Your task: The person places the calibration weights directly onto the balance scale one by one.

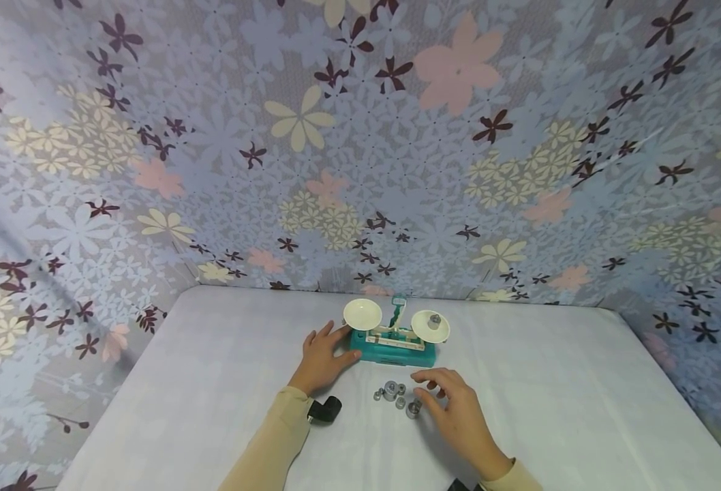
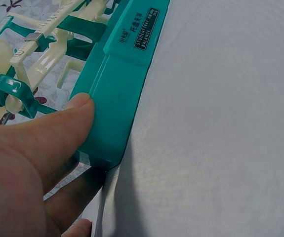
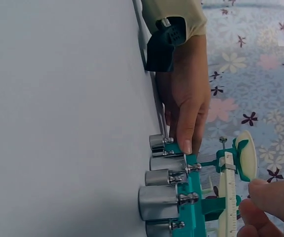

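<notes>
Left hand [image 1: 324, 356] fingers straight, pressing teal balance scale [image 1: 394, 339] base; right hand [image 1: 455, 409] relaxed, spread over metal weights [image 1: 395, 395] on surface [image 1: 581, 402].

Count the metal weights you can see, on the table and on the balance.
6: five metal weights clustered on the table by the right hand, one weight on the balance's right pan. Others may be hidden.
</notes>
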Available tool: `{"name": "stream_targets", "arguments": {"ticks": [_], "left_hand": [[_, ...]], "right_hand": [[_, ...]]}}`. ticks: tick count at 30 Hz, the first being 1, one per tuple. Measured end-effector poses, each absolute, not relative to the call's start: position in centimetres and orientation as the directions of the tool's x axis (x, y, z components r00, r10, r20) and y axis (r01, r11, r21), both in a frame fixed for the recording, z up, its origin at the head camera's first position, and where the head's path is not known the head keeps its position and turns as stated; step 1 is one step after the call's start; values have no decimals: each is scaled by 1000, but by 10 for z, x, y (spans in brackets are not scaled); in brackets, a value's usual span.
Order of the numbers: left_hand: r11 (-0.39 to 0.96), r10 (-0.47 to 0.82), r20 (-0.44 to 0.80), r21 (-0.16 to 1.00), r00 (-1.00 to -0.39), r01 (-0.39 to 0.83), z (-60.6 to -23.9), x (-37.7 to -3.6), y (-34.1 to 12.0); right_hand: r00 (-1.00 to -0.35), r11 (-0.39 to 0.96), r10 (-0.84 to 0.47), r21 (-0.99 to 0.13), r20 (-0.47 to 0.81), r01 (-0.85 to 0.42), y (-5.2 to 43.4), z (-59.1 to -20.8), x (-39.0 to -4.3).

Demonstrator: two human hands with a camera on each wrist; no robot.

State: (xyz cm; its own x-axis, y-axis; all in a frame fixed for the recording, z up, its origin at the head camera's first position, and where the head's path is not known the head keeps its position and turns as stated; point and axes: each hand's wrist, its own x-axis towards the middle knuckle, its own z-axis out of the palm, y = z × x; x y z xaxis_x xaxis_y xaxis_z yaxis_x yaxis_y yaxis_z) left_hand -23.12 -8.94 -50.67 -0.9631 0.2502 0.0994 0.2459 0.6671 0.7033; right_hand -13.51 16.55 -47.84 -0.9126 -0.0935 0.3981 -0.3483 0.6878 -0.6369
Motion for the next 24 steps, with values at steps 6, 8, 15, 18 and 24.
{"name": "stream_targets", "arguments": {"ticks": [6, 8, 15, 18, 24], "left_hand": [[671, 247, 96, 701, -964, 242, -507, -231, -90], [670, 249, 96, 702, -964, 243, -507, -231, -90], [674, 251, 97, 697, -963, 246, -508, -232, -89], [674, 248, 95, 698, -964, 242, -507, -232, -89], [677, 245, 78, 700, -966, 228, -504, -231, -89]], "right_hand": [[-925, 664, -89, -671, 369, -331, 168, -483, -134], [-933, 656, -84, -685, 351, -317, 168, -485, -134], [-970, 589, -87, -773, 228, -235, 172, -489, -134], [-981, 556, -102, -809, 165, -194, 172, -490, -134], [-988, 556, -109, -817, 110, -152, 173, -494, -136]]}}
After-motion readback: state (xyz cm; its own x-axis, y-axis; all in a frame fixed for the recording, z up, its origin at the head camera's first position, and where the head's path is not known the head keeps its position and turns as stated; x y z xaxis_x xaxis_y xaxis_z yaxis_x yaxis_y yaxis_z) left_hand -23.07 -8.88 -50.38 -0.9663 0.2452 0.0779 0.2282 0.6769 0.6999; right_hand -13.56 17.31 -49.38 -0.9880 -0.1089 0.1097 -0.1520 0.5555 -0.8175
